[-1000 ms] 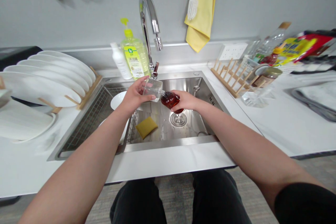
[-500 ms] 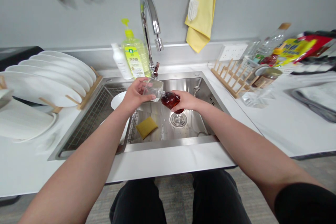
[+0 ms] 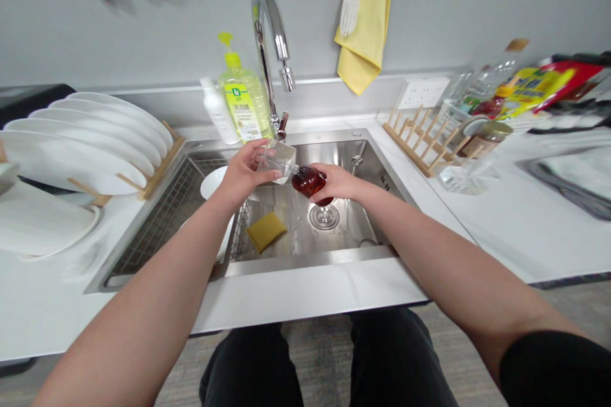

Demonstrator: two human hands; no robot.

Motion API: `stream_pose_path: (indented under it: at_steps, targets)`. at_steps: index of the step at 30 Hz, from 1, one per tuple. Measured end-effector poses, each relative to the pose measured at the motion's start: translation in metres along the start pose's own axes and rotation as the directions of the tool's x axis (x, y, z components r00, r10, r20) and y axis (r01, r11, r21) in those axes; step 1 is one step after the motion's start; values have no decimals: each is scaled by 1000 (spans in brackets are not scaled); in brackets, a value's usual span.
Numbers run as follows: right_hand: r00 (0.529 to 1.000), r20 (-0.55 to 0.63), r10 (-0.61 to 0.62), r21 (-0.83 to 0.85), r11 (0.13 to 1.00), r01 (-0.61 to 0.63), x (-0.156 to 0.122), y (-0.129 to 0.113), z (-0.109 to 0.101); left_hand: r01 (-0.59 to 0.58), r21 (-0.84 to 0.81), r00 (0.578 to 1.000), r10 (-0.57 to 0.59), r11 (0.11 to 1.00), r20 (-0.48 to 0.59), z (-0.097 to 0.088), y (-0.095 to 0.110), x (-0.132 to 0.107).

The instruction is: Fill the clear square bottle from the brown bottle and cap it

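My left hand (image 3: 249, 168) is closed around a clear, square-sided container (image 3: 281, 159), which is tilted above the sink (image 3: 310, 257). In my right hand (image 3: 335, 183) is a bottle of dark red liquid (image 3: 309, 182), tipped on its side with its neck pointing left. The bottle's clear neck meets the container's mouth; whether liquid is flowing I cannot tell. Below them a yellow sponge (image 3: 266, 231) lies on the sink floor, left of the drain (image 3: 324, 217). White dishes (image 3: 212, 182) sit in the wire rack on the left, partly hidden by my left forearm.
A chrome faucet (image 3: 273, 44) rises behind my hands, beside a dish soap bottle (image 3: 244, 102) and a white bottle (image 3: 218, 111). White plates (image 3: 95, 140) stand in a rack at left. To the right are a wooden rack (image 3: 420, 140), jars and bottles. A yellow cloth (image 3: 365, 25) hangs on the wall.
Both hands keep their grips, and the bottle and container stay tilted together. The whole view has shifted very slightly; nothing else visibly differs.
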State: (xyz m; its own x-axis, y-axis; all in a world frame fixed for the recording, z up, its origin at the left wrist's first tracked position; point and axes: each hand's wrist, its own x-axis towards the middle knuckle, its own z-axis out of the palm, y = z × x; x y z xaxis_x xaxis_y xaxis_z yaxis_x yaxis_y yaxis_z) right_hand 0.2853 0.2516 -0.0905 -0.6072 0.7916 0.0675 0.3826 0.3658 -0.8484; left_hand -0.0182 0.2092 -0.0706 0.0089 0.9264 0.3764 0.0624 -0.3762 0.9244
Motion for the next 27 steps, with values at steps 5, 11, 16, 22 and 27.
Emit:
stream_pose_path:
  at_steps: [5,11,16,22,27]
  targets:
    - [1000,-13,-17,16,1000,17,2,3,1,11,22,1000,-11,1000,-8,0,0,0]
    - [1000,-11,-19,26,999,19,2,4,1,-3,-49,1000,5,999,22,0,-2,0]
    - [1000,-7,-11,34,999,11,2,4,2,-41,-68,998,44,997,40,0,-4,-1]
    - [1000,-4,-18,21,1000,18,2,2,3,-75,-60,995,79,995,59,0,-5,-1]
    - [1000,-5,-8,-2,1000,8,1,0,2,-84,-28,995,85,996,56,-1,-6,-1]
